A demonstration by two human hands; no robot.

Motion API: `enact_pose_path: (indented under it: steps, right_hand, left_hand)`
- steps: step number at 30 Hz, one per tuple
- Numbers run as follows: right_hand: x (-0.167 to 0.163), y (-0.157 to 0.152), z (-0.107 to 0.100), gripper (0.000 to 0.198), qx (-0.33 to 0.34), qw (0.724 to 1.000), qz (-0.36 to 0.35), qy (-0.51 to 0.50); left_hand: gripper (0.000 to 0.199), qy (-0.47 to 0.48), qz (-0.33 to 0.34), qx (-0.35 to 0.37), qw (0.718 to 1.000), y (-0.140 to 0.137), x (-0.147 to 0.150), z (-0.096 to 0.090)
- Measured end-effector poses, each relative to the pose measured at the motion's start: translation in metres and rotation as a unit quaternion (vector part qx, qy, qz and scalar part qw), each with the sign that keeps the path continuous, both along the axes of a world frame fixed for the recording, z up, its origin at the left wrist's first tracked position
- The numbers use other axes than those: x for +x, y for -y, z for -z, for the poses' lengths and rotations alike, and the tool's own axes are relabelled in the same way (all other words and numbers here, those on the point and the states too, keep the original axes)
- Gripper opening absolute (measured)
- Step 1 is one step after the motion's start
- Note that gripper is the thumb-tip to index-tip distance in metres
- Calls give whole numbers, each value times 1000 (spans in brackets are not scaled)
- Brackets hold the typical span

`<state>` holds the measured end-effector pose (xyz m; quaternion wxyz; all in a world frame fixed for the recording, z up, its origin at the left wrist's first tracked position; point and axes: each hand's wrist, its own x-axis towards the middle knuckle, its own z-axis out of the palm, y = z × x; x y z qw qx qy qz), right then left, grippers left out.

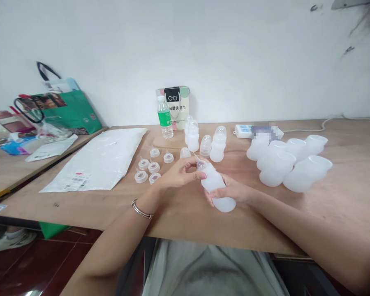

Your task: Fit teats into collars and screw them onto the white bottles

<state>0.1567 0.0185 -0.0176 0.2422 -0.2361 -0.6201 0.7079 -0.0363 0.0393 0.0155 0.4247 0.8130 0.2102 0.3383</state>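
A milky-white baby bottle [213,181] is tilted over the table, its top pointing up and to the left. My right hand [232,190] is closed around its lower body. At the neck, the fingers and thumb of my left hand [181,172] close on the clear spouted top [201,165], which sits at the bottle's mouth. How firmly it is seated cannot be seen. Left of my left hand, several clear collars with pointed teats [153,167] stand on the table. Beyond my hands are bottles with domed caps [218,144] and a loose clear cap [205,145].
Several uncapped bottles [277,168] cluster at the right, before a white power strip [243,131] with a cable. A water bottle [165,119] and paper bag [180,109] stand by the wall. A white mailer [101,158] lies left; a green bag [75,109] stands beyond it.
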Motion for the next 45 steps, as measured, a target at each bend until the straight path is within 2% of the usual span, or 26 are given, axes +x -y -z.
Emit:
enact_pose_path:
  steps: [6,9,13,18,23,25,28,30,32,34,36,38,41,45]
  right_hand:
    - [4,-3,3,37,-14,996,-75,-49]
    - [3,-3,4,38,-20,995,-79,-52]
    - [-1,-2,5,39,-2,998,-50,-49]
    - [-7,-3,7,38,72,997,4,-20]
    - [-7,-3,9,45,90,994,63,-17]
    - [-7,-3,9,53,85,993,80,-20]
    - [-7,-4,9,65,83,991,92,-47]
    - [-7,-6,10,65,77,990,87,-77]
    - [-7,-7,12,58,66,989,81,-105]
    - [-7,-8,13,50,54,988,81,-120]
    - [-6,-8,15,46,45,988,85,-122]
    - [-6,-8,15,42,31,989,90,-113]
    - [-5,-7,14,40,7,990,104,-97]
    - [-5,-8,13,38,4,987,125,-103]
  left_hand:
    - [36,23,22,-3,999,3,3,0]
    - [38,15,18,-6,1000,2,3,0]
    - [39,20,17,-23,999,0,2,1]
    - [39,11,9,-40,999,2,1,0]
    - [58,75,10,-52,996,0,1,1]
    - [58,126,-25,-36,991,-3,0,2]
    - [45,163,-141,-4,977,-13,-1,1]
    - [36,120,-222,23,967,-22,1,-5]
    - [28,26,-265,68,962,-34,7,-14]
    - [28,-84,-266,131,951,-48,16,-26]
    - [31,-190,-258,190,928,-63,29,-36]
    - [35,-269,-249,219,904,-76,42,-40]
    - [37,-308,-246,230,890,-94,60,-36]
    - [33,-328,-254,231,880,-109,70,-19]
